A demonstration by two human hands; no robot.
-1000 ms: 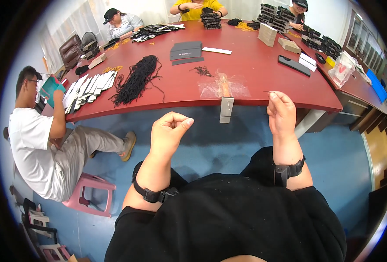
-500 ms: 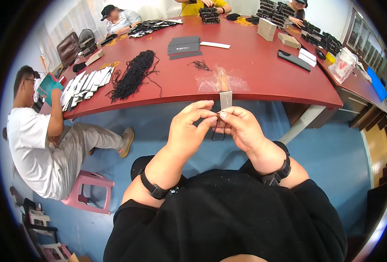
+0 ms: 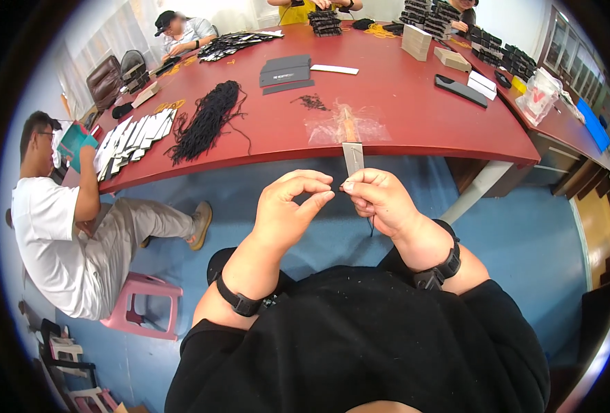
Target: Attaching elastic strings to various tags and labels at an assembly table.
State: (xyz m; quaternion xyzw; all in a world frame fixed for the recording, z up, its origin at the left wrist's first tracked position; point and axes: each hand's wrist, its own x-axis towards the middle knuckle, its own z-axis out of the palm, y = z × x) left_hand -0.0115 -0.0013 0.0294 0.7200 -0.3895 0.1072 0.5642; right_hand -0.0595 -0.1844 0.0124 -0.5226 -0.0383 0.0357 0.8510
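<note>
My right hand point(image 3: 384, 199) pinches a thin black cord point(image 3: 371, 226) between thumb and forefinger. Most of the cord is hidden by the fingers; a short length dangles below them. Facing it, my left hand point(image 3: 284, 203) holds nothing, its thumb and forefinger curved with a small gap between the tips. Just beyond the right fingertips, a flat grey slotted strip point(image 3: 352, 158) sticks out from the table edge toward me. Clear tape point(image 3: 329, 129) covers its far end on the tabletop.
On the red table point(image 3: 277, 127) lie a black cord bundle point(image 3: 208, 124), white-and-black strips point(image 3: 136, 138), a grey card sheet point(image 3: 286, 71) and a dark phone-like slab point(image 3: 460, 90). A person point(image 3: 64, 234) sits on a pink stool point(image 3: 143, 303) at left. Others work across the table.
My left hand has let go of the cord and drawn slightly left. The cord loop that hung between both hands is gone; the right hand keeps its pinch.
</note>
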